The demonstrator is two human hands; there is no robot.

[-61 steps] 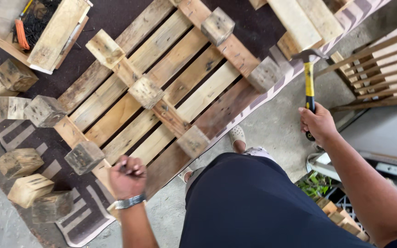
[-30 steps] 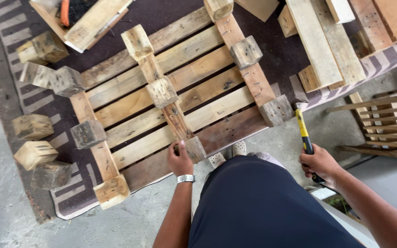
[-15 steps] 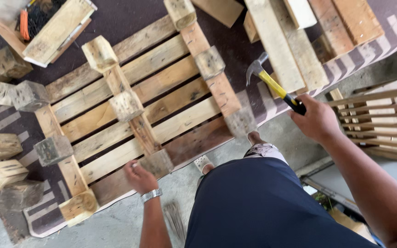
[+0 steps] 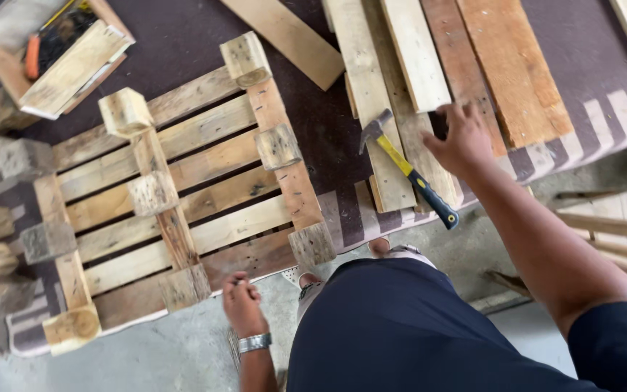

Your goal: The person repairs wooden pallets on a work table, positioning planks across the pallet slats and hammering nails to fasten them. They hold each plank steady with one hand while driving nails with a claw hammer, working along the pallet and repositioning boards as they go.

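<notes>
Hammer (image 4: 409, 169) just beside right grip (image 4: 464, 141) (untouched)

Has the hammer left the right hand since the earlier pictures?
Yes. The hammer now lies on the loose boards beside the pallet; the right hand is open, just off it.

Rt hand (image 4: 466, 141) lets go of hammer (image 4: 408, 168), now lying on planks (image 4: 371, 109); lt hand (image 4: 242, 305) pulls back off pallet (image 4: 205, 196).

no pkgs, no labels, no signs, no screens in view, only bare wood, mat, concrete floor, nothing printed visible anywhere in frame
</notes>
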